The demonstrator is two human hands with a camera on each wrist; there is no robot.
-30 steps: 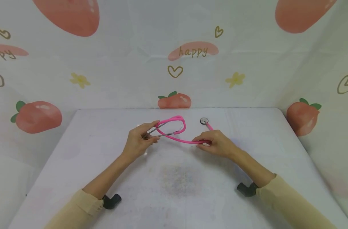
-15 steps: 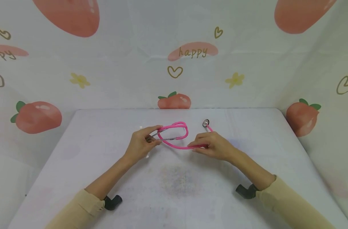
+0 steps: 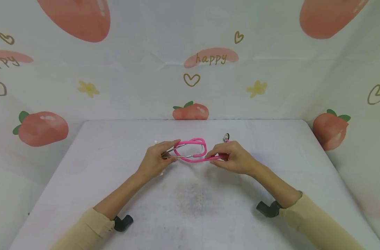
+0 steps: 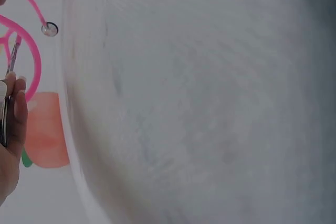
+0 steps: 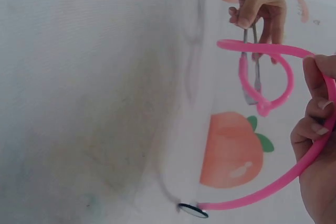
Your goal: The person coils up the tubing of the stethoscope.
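Head view: your left hand (image 3: 153,160) pinches the metal ear tubes of the pink rubber-tubed stethoscope (image 3: 193,150); your right hand (image 3: 235,158) curls around its tubing, the round metal chest piece (image 3: 226,137) just beyond, above the white table (image 3: 114,146).

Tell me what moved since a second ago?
The right hand slid left toward the left hand, so the stethoscope loop got smaller and tighter. The chest piece was dragged nearer the right hand and tipped up on edge. Both hands kept their hold: left on the metal ear tubes, right on the pink tube. The table and backdrop stayed the same.
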